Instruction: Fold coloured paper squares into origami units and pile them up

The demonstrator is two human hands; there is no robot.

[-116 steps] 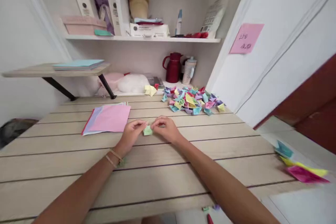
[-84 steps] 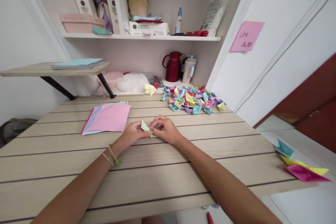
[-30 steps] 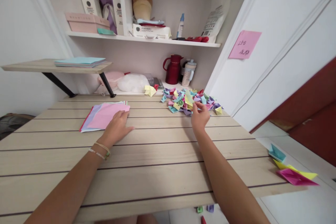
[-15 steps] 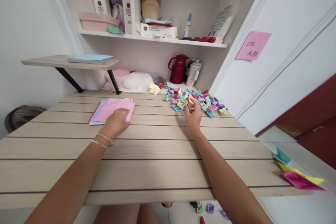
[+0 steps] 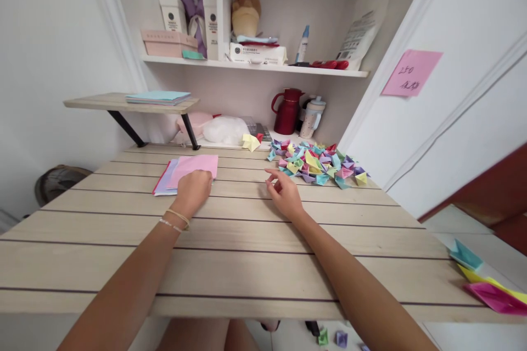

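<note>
My left hand is closed at the near right edge of a pink sheet of paper, its fingers curled under and partly hidden. That sheet lies on top of a small stack of coloured paper with lilac and red edges showing. Empty and with its fingers loosely apart, my right hand hovers over the table between the stack and a heap of small folded paper boats. A larger yellow paper boat rests on the heap, apart from my right fingertips.
A yellow folded paper piece sits at the table's back. Larger paper boats lie at the right edge. A raised shelf carries more paper. Behind the heap stand a red jug and a tumbler. Small boats lie on the floor.
My right hand has left the yellow boat on the heap and moved left, toward the paper stack. My left hand has closed more at the pink sheet's edge. The camera view has shifted slightly.
</note>
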